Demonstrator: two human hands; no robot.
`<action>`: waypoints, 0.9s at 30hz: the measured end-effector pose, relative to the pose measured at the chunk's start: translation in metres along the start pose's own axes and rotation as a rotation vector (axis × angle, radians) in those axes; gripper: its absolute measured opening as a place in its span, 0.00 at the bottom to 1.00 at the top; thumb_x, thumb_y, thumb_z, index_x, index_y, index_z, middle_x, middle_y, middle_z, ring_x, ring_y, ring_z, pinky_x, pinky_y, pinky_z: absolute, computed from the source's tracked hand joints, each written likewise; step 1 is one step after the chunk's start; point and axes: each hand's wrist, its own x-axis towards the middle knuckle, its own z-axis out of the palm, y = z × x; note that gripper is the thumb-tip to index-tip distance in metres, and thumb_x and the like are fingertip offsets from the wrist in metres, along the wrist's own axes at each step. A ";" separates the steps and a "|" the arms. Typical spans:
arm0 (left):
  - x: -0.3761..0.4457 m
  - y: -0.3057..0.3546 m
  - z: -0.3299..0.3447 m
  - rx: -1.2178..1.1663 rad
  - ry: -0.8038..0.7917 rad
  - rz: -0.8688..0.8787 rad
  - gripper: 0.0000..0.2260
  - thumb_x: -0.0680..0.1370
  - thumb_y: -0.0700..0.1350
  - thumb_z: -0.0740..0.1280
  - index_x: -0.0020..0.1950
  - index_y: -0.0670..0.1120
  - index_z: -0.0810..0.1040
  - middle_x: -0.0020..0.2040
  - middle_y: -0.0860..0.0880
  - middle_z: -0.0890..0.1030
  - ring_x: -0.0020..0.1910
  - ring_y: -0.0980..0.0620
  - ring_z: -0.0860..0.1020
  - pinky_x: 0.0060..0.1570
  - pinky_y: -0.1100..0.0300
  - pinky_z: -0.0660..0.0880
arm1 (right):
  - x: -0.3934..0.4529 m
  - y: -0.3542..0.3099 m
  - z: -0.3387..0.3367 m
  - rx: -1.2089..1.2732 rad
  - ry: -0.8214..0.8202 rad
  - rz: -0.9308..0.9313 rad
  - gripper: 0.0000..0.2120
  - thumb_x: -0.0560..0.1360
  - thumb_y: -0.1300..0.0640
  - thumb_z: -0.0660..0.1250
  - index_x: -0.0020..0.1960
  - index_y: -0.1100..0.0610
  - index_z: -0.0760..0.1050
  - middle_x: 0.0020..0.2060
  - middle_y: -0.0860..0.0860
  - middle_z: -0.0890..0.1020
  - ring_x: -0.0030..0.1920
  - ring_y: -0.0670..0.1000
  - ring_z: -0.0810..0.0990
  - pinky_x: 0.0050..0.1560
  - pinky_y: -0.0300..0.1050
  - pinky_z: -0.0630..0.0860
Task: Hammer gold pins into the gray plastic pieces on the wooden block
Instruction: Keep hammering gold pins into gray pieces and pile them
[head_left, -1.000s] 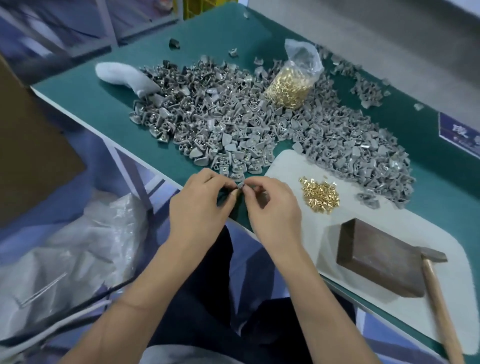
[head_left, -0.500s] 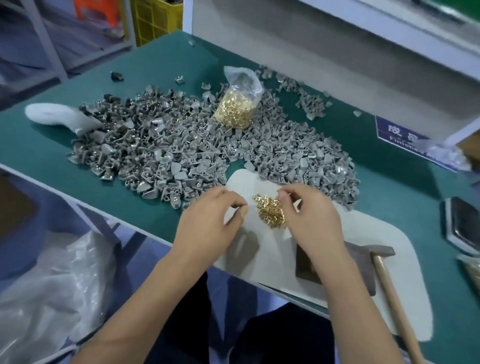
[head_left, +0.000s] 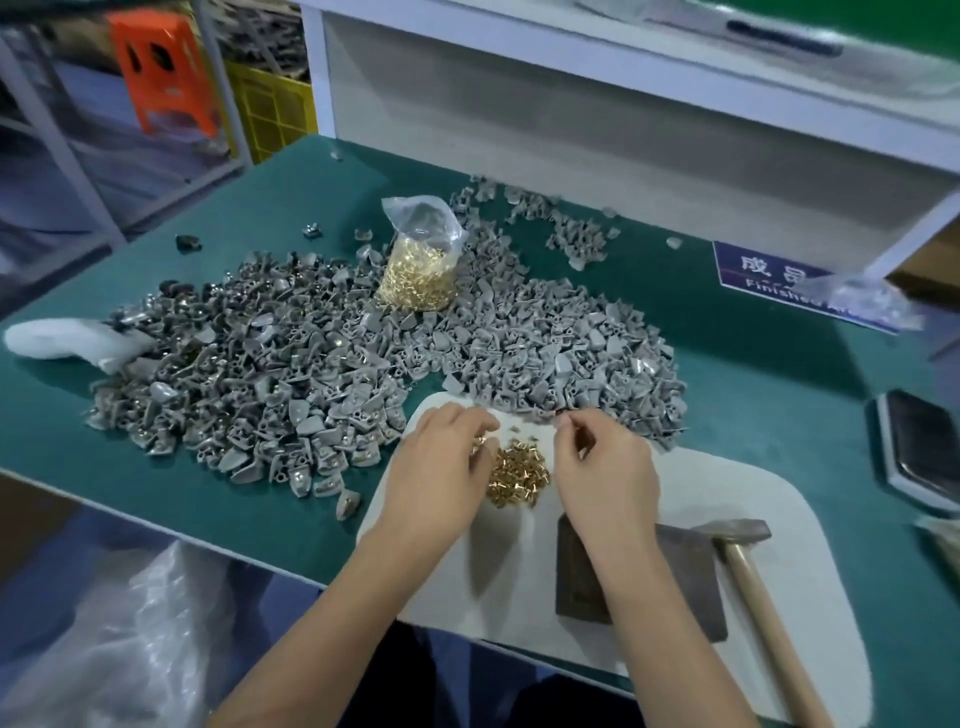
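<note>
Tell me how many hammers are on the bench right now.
1. The hammer lies on the white mat, right of the wooden block. Others may sit outside the view.

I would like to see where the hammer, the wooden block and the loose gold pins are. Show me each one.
hammer (head_left: 737, 530): head view, on its metal head.
wooden block (head_left: 685, 582): head view, on its bare top face.
loose gold pins (head_left: 519, 475): head view, on the middle of the small pile.
</note>
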 end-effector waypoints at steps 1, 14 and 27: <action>0.009 0.000 0.002 0.005 0.025 -0.012 0.09 0.81 0.47 0.66 0.60 0.54 0.79 0.53 0.56 0.77 0.56 0.54 0.74 0.53 0.55 0.74 | 0.001 0.000 0.001 -0.019 -0.029 0.006 0.09 0.81 0.49 0.63 0.47 0.48 0.81 0.34 0.43 0.81 0.34 0.46 0.77 0.33 0.42 0.72; 0.039 0.004 0.042 0.002 -0.009 0.032 0.25 0.85 0.59 0.51 0.79 0.50 0.63 0.81 0.50 0.59 0.81 0.53 0.48 0.78 0.52 0.45 | 0.010 0.003 -0.007 0.235 0.065 0.337 0.21 0.78 0.52 0.66 0.70 0.47 0.70 0.66 0.53 0.68 0.70 0.55 0.62 0.70 0.53 0.63; 0.042 0.006 0.043 0.103 -0.085 0.009 0.36 0.79 0.73 0.42 0.82 0.56 0.55 0.83 0.51 0.49 0.82 0.50 0.39 0.77 0.46 0.39 | 0.064 0.036 -0.024 0.051 -0.014 0.399 0.27 0.83 0.40 0.58 0.79 0.46 0.62 0.81 0.57 0.52 0.81 0.60 0.48 0.79 0.61 0.51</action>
